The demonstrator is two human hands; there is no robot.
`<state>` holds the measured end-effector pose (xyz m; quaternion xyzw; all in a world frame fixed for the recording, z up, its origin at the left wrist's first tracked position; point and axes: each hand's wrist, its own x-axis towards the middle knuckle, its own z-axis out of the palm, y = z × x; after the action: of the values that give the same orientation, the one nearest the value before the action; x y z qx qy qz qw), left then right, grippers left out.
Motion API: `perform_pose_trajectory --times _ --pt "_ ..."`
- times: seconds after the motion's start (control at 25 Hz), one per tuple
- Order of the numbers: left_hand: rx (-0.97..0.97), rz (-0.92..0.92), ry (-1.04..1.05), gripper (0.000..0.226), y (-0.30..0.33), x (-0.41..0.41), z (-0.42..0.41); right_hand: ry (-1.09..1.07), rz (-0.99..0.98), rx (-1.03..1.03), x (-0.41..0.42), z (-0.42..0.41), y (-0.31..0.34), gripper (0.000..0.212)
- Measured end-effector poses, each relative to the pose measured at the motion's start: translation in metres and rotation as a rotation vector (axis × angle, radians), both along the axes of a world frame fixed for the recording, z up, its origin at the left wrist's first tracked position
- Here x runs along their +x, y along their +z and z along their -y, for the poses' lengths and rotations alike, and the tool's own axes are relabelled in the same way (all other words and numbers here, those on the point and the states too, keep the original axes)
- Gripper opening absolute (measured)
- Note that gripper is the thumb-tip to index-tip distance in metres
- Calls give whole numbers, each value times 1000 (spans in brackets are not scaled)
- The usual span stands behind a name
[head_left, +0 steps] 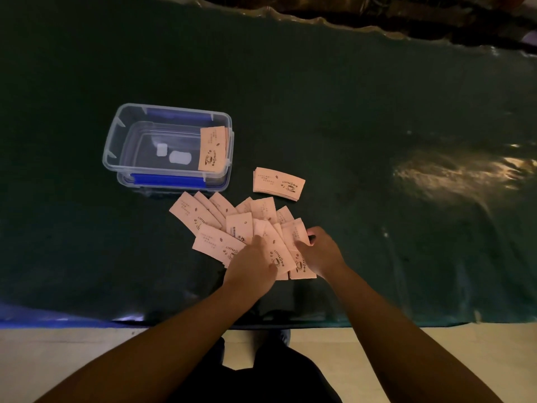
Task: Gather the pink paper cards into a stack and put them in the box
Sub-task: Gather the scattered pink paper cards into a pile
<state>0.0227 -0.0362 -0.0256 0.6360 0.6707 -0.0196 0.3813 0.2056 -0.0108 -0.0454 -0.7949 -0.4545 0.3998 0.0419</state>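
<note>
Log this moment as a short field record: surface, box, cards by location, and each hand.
surface: dark green table cover
box: clear plastic box, lid off, blue latches, left of the cards
cards in box: pink stack leaning against the right wall
box other contents: two small white pieces
neat stack: small pile on the cover, right of the box
loose cards: fanned spread near the table's front edge
left hand: pressing on the spread
right hand: on the spread's right cards

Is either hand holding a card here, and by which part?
Cannot tell. Both the left hand and right hand rest on the fanned pink cards; no card is visibly lifted.
</note>
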Motion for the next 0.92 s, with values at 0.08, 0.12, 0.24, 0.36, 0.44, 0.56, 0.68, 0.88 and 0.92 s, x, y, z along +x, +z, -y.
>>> perform_pose_trajectory --times 0.08,0.12,0.24,0.36,0.44,0.56,0.68,0.88,0.92 --pt "-45 58 116 65 0 5 1 -11 -8 1 -1 1 0 43" --pt "-63 85 175 67 -1 7 1 -19 -16 2 0 2 0 42" --pt "-112 125 336 72 -2 14 -2 -70 -53 -3 0 6 -1 39" --pt "-100 154 395 65 -2 18 -4 -109 -80 -8 0 9 0 38" --pt "-84 191 422 60 -2 19 -4 -134 -95 -7 1 11 1 37" --pt "-88 296 477 51 -1 18 -4 -163 -133 10 3 14 1 35" --pt "-77 350 492 49 1 17 -5 -180 -150 12 3 16 0 32" --pt "-158 421 404 47 4 17 -3 -228 -167 38 0 16 0 19" --pt "-167 411 364 44 4 18 -3 -237 -171 40 -1 16 0 15"
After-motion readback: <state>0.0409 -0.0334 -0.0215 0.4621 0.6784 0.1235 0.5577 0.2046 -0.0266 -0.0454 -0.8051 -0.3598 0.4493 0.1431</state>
